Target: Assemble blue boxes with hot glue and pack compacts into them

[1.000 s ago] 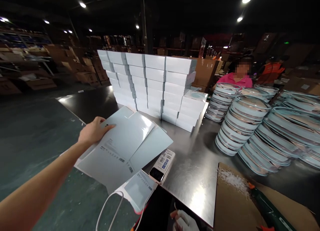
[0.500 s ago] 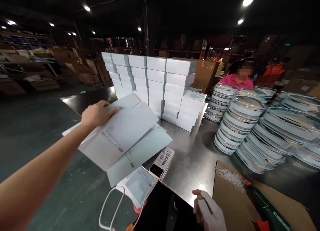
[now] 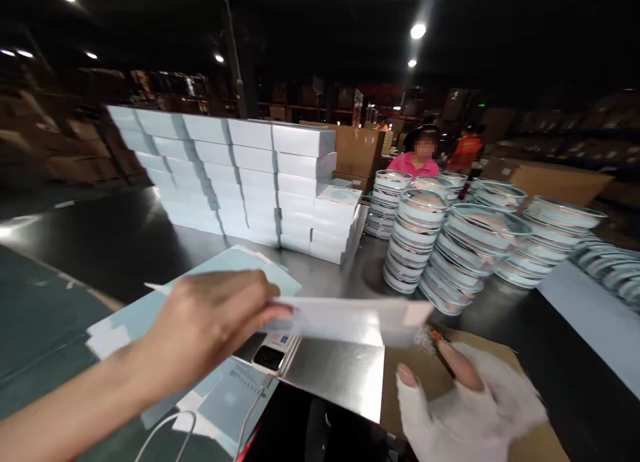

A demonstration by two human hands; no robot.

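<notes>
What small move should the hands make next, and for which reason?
Probably the white-gloved right hand should pinch the right end of the thin, flat white sheet: the bare left hand holds it only near its left end, while the right hand is open, close to the free end in this view.

We count one left hand, one right hand, one held white sheet, one dark-screened device, five top-row white boxes, at least six dish piles and at least two co-workers.
</notes>
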